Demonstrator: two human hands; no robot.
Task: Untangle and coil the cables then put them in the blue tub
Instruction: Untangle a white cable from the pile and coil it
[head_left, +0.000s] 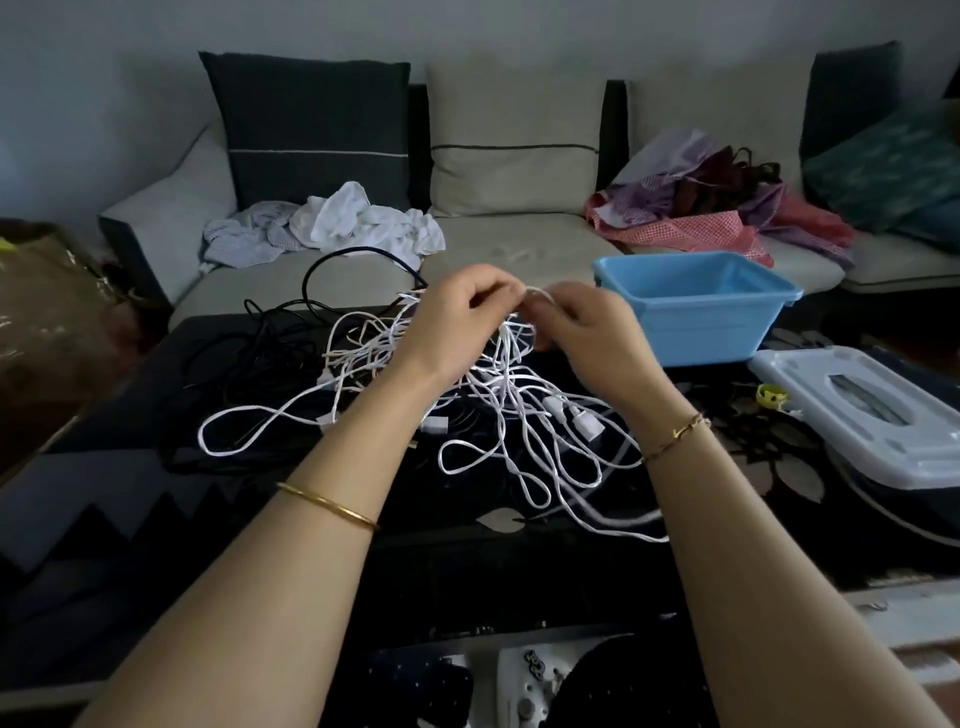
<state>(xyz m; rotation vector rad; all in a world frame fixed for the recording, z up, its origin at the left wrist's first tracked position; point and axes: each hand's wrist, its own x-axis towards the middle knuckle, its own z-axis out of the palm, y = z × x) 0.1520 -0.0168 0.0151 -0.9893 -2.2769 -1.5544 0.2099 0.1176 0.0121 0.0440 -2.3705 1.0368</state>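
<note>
A tangle of white cables (498, 415) lies spread over the dark table, with several plugs among the loops. Black cables (270, 338) lie in a heap to its left. Both hands are raised over the middle of the tangle. My left hand (457, 317) pinches a white strand lifted from the pile. My right hand (582, 322) pinches the same bunch of white strands close beside it, fingers curled. The blue tub (696, 312) stands empty at the table's far right, just beyond my right hand.
The dark table (156, 493) has a white plastic lid (862, 410) at its right edge. Behind it is a sofa (519, 244) with cushions, white crumpled cloth (332, 223) and pink clothes (717, 208). A brown bag (47, 312) sits at left.
</note>
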